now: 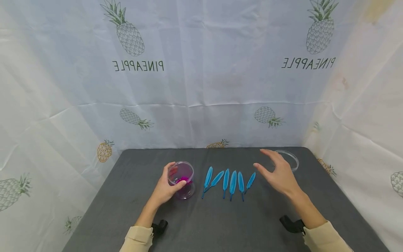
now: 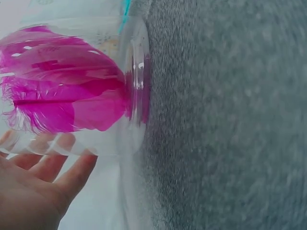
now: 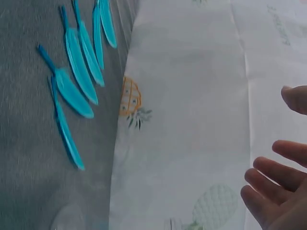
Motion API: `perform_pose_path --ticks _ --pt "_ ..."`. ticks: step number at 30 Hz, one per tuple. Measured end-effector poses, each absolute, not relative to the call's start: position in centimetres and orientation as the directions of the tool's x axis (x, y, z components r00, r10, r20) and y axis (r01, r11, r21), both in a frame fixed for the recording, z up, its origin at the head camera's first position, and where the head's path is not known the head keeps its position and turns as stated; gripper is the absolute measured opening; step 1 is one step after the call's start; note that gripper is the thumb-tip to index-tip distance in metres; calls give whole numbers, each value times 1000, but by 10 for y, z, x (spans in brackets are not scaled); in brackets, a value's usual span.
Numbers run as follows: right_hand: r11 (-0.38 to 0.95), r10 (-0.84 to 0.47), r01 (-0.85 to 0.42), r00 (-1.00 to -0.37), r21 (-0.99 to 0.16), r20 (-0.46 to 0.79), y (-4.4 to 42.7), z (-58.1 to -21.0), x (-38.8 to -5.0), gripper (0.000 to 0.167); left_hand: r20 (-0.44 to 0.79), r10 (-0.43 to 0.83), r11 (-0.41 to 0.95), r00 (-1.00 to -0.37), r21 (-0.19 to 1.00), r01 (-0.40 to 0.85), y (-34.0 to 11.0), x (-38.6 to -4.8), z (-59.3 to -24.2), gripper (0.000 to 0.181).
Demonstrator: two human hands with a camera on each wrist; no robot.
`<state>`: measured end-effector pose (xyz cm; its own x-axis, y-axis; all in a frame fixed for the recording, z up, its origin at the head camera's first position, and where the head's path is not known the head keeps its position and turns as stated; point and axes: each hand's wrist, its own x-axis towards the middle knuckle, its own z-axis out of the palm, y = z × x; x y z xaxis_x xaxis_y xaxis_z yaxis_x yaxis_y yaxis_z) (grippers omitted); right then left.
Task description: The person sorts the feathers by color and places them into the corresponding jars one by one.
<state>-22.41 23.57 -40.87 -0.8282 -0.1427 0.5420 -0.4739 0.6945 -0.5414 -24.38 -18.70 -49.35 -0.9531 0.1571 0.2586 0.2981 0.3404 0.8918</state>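
My left hand (image 1: 164, 189) holds a clear plastic jar (image 1: 187, 192), thumb on the near side and fingers round the far side. The jar has no lid on, and magenta feathers (image 2: 72, 91) are inside it. To its right, several blue feathers (image 1: 233, 182) lie in a loose row on the table, quills toward me. Past the row's right end, my right hand (image 1: 281, 177) hovers with thumb and fingers spread and nothing in them. Partly hidden behind it is a clear round lid (image 1: 296, 162).
Everything stands on a dark grey table (image 1: 201, 227). A white cloth (image 1: 204, 84) printed with pineapples hangs along its back and both sides. Black straps with mounts (image 1: 292, 224) sit at both wrists.
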Motion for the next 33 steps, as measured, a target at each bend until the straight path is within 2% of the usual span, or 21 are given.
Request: perform_pose_path --ticks 7,14,23,33 --pt "701 -103 -419 -860 -577 500 259 -407 -226 65 269 137 324 -953 897 300 -190 -243 -487 83" --pt "712 -52 -327 -907 -621 418 281 -410 -227 75 262 148 338 -954 893 298 -185 -225 -453 82" --pt "706 3 -281 -917 -650 399 307 -424 -236 84 264 130 358 -956 886 294 -189 -227 -456 84" --pt "672 68 -183 -950 -718 306 332 -440 -243 96 260 125 366 -957 885 288 -193 -227 -453 83"
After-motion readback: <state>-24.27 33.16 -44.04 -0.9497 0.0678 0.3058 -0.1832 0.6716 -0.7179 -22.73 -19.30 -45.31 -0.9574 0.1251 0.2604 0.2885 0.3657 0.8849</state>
